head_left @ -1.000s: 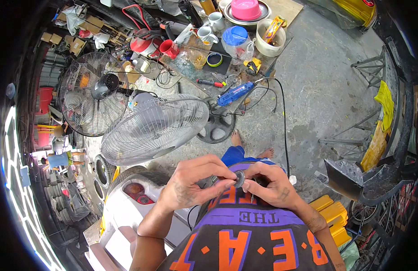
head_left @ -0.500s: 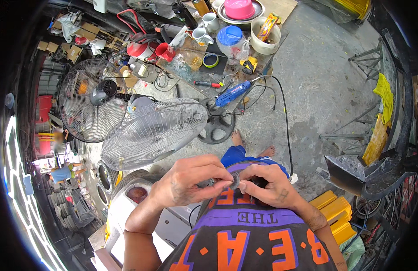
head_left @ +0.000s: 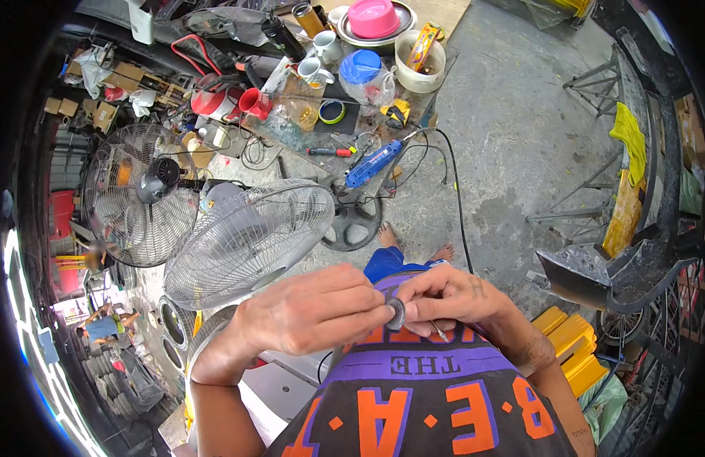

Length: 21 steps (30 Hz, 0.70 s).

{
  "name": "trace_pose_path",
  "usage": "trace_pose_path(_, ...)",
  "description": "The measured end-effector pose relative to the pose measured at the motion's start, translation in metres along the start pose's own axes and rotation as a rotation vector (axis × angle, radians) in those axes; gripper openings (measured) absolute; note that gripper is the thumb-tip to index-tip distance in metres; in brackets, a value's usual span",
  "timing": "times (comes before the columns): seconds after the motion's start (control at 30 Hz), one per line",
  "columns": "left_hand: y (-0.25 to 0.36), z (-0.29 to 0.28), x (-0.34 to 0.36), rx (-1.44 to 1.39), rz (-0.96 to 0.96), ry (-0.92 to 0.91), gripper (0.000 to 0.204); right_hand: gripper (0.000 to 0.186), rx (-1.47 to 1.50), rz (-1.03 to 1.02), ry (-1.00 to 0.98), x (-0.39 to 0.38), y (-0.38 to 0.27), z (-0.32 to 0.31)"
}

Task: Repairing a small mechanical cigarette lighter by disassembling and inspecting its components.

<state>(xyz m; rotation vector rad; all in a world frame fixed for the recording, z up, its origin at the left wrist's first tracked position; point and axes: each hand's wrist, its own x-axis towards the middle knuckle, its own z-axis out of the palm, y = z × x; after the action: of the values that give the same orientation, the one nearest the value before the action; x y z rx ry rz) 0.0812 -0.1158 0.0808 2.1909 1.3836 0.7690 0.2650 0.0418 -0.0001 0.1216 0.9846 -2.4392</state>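
Close to my body, my left hand [head_left: 314,308] and my right hand [head_left: 459,298] meet at a small dark ridged disc [head_left: 396,315], each pinching it with finger and thumb. My left fingers are bent over it and cover part of it. A thin metal shaft [head_left: 441,333] pokes out below my right fingers; whether it joins the disc I cannot tell. Behind my hands is my printed dark top [head_left: 406,404].
Ahead, a cluttered table [head_left: 268,129] carries mugs, bowls and a blue corded tool [head_left: 371,164]. Two fans [head_left: 238,244] stand left, near a white car body part [head_left: 261,388]. A metal frame [head_left: 573,270] and yellow plastic pieces [head_left: 565,343] are right. Another person [head_left: 101,327] is far left.
My left hand has turned so its back and knuckles show over the disc. My right hand has risen slightly and shows more of the shaft. The surroundings have shifted a little in view.
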Motion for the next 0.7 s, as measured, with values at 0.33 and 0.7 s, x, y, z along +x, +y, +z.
trace_pose_path(0.33, 0.015, 0.015, -0.001, -0.425, -0.605, 0.335, 0.015, 0.017, -0.481, -0.425, 0.343, -0.002, 0.001, 0.012)
trace_pose_path(0.7, 0.036, 0.026, -0.007, -0.352, -0.824, 0.285, 0.012, 0.019, -0.829, -0.569, 0.399, 0.011, 0.027, 0.01)
